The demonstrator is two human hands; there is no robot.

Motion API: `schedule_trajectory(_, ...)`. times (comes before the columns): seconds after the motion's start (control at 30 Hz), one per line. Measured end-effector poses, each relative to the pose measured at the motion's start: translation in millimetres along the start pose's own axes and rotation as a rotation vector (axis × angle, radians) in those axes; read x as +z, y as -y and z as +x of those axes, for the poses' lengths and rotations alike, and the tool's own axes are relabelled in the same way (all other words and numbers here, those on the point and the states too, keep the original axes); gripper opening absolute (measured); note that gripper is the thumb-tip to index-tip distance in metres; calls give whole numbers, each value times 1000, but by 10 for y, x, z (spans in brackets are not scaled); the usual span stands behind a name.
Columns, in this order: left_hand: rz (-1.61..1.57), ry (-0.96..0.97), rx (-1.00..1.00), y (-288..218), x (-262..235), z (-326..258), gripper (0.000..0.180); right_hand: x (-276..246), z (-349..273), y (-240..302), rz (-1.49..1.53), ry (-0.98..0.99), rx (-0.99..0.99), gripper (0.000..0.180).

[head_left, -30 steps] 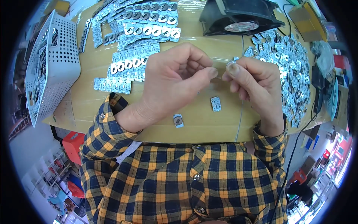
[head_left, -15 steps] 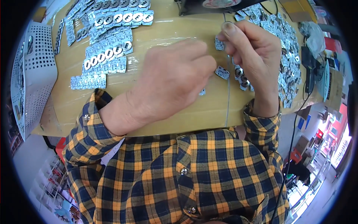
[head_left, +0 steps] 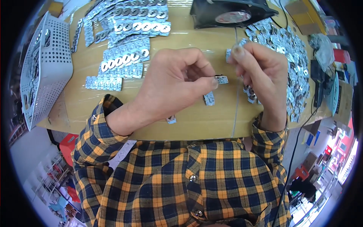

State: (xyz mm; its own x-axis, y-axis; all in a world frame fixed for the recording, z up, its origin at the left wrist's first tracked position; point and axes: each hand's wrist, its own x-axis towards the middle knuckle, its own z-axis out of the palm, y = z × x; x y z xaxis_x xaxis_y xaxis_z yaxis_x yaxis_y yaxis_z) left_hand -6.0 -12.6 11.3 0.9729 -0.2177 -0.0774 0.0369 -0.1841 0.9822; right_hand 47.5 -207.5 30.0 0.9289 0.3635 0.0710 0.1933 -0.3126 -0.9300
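Seen from above, the left hand (head_left: 172, 85) pinched a small metal plate (head_left: 221, 79) over a tan worktop (head_left: 211, 117). The right hand (head_left: 262, 72) held a thin wire (head_left: 237, 109). Rows of plates (head_left: 124, 45) lay beside a white basket (head_left: 45, 68).

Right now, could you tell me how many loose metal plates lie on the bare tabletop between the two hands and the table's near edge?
2: one metal plate below the left hand's fingertips, another near the left wrist. More may be hidden under the hands.

small silver metal plate (head_left: 221, 79), level, pinched above table
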Motion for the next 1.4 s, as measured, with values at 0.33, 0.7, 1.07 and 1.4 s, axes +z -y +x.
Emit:
schedule_trajectory(0.33,-326,-74,-179,0,-143,-75,15,82,1,106,111,176,177,25)
schedule_trajectory(0.7,-215,-143,117,130,-125,-74,16,148,-4,142,142,284,293,27)
schedule_trajectory(1.07,-390,-212,88,118,-127,-111,18,211,-32,96,219,244,271,24)
schedule_trajectory(1.4,94,-277,396,134,-145,-119,25,281,-74,126,336,123,323,22)
